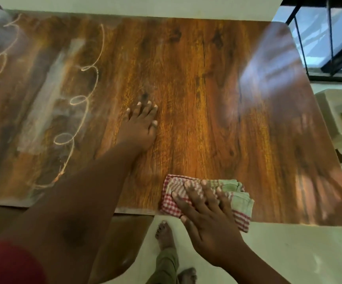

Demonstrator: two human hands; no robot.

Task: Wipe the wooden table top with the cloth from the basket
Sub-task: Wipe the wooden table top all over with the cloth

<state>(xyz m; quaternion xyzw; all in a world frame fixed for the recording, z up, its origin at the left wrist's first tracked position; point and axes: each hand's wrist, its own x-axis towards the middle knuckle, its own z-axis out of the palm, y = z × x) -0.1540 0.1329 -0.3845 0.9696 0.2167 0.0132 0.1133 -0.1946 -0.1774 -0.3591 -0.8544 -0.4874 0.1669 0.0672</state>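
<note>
Nearest the camera, a red sleeve (8, 263) covers the upper left arm, which reaches forward over the near edge of the wooden table top (207, 78). That arm's left hand (140, 126) lies flat on the wood near the middle of the table, fingers straight and close together, holding nothing. At the near edge, the right hand (202, 210) presses down on the cloth (241, 203) with straight, spread fingers. This red-and-white checked cloth, with a pale green part, is folded, and one corner hangs just over the near edge. Looping chalk-like lines (79, 99) run across the left part of the table, beside a pale smear. Bare feet (165, 232) stand on the light floor below the near edge. A beige stool (330, 124) sits off the right edge.
</note>
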